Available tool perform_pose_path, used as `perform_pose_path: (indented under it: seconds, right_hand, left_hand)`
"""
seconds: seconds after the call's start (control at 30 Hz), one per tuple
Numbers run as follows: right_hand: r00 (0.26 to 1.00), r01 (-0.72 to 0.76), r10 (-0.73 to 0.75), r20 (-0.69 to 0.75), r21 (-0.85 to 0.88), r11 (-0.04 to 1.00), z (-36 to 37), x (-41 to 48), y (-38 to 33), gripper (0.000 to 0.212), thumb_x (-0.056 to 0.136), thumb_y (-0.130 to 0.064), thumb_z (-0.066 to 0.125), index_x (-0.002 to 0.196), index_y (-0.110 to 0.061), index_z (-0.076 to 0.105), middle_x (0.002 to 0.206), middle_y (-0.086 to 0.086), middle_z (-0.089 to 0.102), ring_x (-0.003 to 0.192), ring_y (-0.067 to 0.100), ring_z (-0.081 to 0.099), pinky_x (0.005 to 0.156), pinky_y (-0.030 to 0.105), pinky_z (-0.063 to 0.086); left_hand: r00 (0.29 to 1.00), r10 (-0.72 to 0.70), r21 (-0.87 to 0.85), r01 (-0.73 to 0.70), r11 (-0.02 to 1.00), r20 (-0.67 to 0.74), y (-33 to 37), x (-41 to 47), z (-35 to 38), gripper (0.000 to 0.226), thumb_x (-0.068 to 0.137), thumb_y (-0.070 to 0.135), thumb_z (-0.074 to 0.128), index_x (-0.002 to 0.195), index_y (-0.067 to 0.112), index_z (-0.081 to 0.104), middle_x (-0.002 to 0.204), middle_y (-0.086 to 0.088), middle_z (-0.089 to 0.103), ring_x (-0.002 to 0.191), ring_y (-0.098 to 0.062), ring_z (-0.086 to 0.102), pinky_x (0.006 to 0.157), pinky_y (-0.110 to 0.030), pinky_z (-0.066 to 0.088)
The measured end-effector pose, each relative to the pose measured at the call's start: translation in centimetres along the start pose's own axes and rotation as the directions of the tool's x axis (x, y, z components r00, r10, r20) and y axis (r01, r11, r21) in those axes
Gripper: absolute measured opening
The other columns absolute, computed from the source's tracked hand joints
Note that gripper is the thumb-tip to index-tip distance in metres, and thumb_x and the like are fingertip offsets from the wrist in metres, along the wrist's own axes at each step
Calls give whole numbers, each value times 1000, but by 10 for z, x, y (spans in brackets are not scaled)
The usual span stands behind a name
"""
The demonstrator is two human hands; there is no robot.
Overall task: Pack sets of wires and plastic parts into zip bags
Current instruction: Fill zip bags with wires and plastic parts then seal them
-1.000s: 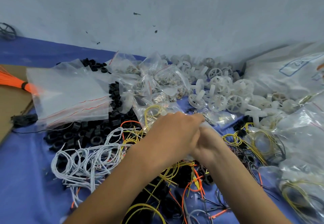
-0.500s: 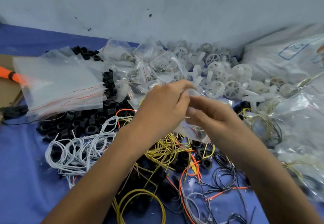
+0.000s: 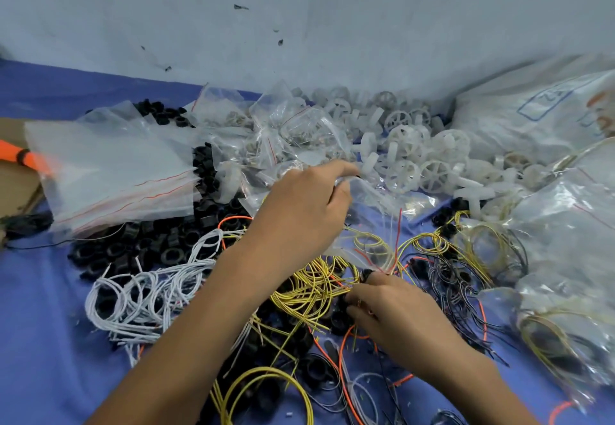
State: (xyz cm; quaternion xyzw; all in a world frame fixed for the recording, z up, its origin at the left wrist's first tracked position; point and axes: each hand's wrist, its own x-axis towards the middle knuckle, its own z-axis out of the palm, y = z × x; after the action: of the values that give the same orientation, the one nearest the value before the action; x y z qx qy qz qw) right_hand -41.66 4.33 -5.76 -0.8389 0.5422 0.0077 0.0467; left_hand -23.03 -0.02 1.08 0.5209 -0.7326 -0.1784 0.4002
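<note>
Looks only partway through: pinching a clear zip bag (image 3: 366, 221) mid-scene with the left hand (image 3: 299, 204), digging the right hand (image 3: 392, 304) with curled fingers into near yellow wires (image 3: 309, 288) and black rings (image 3: 336, 319), grip impossible to tell, amid filled bags (image 3: 562, 224) right, empty bags (image 3: 109, 171) left.

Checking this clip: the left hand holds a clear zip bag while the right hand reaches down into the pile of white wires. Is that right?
Not quite. In the head view the left hand does hold the clear zip bag, but the right hand reaches down into the pile of yellow wires, not the white wires, which lie untouched further left.
</note>
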Motion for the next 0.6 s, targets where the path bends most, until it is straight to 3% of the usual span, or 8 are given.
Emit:
perform_pose_path:
  seconds: [0.07,0.17,0.27,0.33,0.43,0.53,0.6]
  right_hand:
    - [999,32,-32,-24,15,999,-7,-5,-2,24,99,-44,42,113,-33,58,103,-13,51,102,11,50,76,31,43]
    - [995,97,-95,-18,228,969,-31,-22,-1,13,95,-42,49,101,-36,59,83,-15,53,77,5,50,66,21,39]
    - [995,84,-104,0,586,806,-60,-38,-3,11,89,-38,57,93,-30,63,63,-8,55,54,3,44,52,16,32]
    - [994,101,-34,-109,702,705,-71,-41,0,14,93,-39,61,93,-26,67,61,0,56,52,2,42,49,18,33]
    - [959,110,83,-272,623,774,-76,-31,0,6,89,-33,64,90,-34,70,65,-13,64,54,2,51,52,13,36]
    - [962,43,103,-252,515,856,-74,-10,-3,8,93,-30,63,92,-36,68,68,-26,61,61,-1,55,55,13,38]
    - [977,9,74,-201,382,924,-74,4,-4,14,96,-34,57,106,-36,67,72,-29,60,65,-8,53,56,15,36]
  left_hand:
    - [1000,-11,-6,11,1000,8,-1,0,0,30,101,26,47,125,31,63,50,8,48,52,-4,48,53,-13,32]
    - [1000,-20,0,20,1000,20,-1,0,0,30,101,27,46,125,31,63,50,11,45,52,-3,46,56,-18,32]
    - [999,-18,6,18,1000,34,-2,1,1,30,101,28,47,126,31,63,50,11,45,53,-3,45,58,-25,34]
    - [999,-13,10,13,1000,39,-2,0,1,29,101,29,47,125,32,63,49,10,46,51,-2,45,55,-21,34]
    - [999,2,10,-2,1000,46,0,-1,-1,30,101,29,46,126,32,62,48,9,46,51,-2,48,51,-15,29]
    - [999,11,20,-12,1000,48,1,-2,-2,29,101,29,47,126,32,62,50,12,45,54,1,49,52,-15,30]
    - [999,9,14,-9,1000,51,0,-2,-2,30,101,30,47,127,33,61,51,11,48,53,-2,52,50,-17,34]
